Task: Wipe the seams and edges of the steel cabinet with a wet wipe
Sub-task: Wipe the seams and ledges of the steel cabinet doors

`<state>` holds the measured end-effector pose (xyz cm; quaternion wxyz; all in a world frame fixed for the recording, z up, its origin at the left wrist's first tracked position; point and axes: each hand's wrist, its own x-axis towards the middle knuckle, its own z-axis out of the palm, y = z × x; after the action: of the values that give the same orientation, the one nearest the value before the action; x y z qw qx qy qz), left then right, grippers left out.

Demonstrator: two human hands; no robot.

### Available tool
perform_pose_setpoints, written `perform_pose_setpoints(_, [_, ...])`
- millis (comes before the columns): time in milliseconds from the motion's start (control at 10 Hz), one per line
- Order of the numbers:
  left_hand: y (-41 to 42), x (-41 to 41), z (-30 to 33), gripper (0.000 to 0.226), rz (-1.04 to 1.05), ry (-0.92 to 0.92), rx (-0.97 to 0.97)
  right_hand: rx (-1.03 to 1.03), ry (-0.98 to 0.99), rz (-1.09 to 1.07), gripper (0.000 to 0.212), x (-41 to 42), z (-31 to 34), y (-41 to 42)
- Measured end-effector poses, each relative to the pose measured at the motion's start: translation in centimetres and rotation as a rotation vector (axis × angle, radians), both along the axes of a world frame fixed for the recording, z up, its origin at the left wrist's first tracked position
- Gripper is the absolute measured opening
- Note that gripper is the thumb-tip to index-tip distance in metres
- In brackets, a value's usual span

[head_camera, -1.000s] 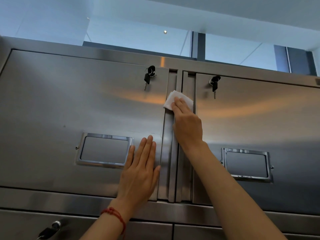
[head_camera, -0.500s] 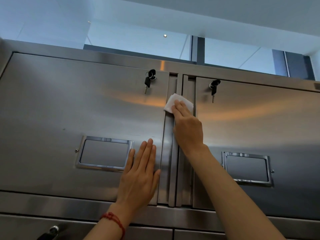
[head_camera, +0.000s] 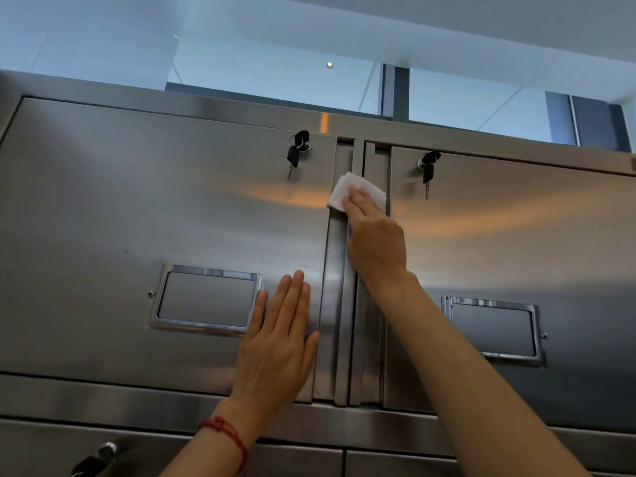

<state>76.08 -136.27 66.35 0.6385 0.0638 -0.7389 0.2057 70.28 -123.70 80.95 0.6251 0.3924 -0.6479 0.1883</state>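
Steel cabinet [head_camera: 137,218] w/ white wet wipe [head_camera: 347,189] flat on center door seam.

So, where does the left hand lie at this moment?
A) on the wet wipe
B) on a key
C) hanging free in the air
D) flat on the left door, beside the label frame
D: the left hand lies flat, fingers straight, on the left door next to the label frame.

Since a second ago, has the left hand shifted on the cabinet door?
No. The left hand lies flat on the left door, fingers just right of the label holder, the same as in both earlier pictures.
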Motion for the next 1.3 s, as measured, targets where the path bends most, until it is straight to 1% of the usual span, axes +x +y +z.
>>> perform_pose_setpoints(100, [0.0,0.0,0.0,0.058,-0.001,0.001,-0.002,-0.037,-0.012,0.053,0.045,0.5,-0.6,-0.2])
perform_pose_setpoints(200, [0.1,0.1,0.0,0.057,0.005,0.006,-0.005,-0.072,0.033,0.103,0.043,0.3,-2.4,-0.3])
perform_pose_setpoints(400, [0.1,0.0,0.0,0.057,0.007,0.002,0.003,-0.027,0.008,0.029,0.046,0.0,-0.7,-0.1])
perform_pose_setpoints(500, [0.1,0.0,0.0,0.057,0.007,-0.001,0.003,-0.065,-0.001,0.065,0.044,0.6,-1.2,-0.3])
perform_pose_setpoints(600, [0.1,0.1,0.0,0.057,0.003,0.007,0.000,-0.099,0.047,0.117,0.042,0.4,-3.0,-0.4])
perform_pose_setpoints(700, [0.2,0.0,0.0,0.057,0.003,0.004,0.004,-0.062,0.062,0.081,0.041,0.3,-2.5,-0.2])
perform_pose_setpoints(800, [0.1,-0.1,0.0,0.058,-0.001,0.000,0.008,-0.032,0.017,0.055,0.043,0.1,-1.4,-0.1])
perform_pose_setpoints(1000, [0.1,0.0,0.0,0.057,-0.007,0.007,0.002,-0.075,0.037,0.103,0.040,0.3,-3.1,-0.3])
perform_pose_setpoints(1100, [0.1,0.0,0.0,0.057,-0.008,0.001,0.009,-0.051,0.053,0.080,0.041,0.2,-2.6,0.0])
perform_pose_setpoints(1200, [0.2,0.0,0.0,0.058,-0.005,-0.003,0.014,-0.021,0.025,0.042,0.045,-0.1,-1.2,0.0])
perform_pose_setpoints(1300, [0.2,0.0,0.1,0.058,0.008,-0.001,0.006,-0.041,0.007,0.028,0.046,0.1,-0.4,-0.2])
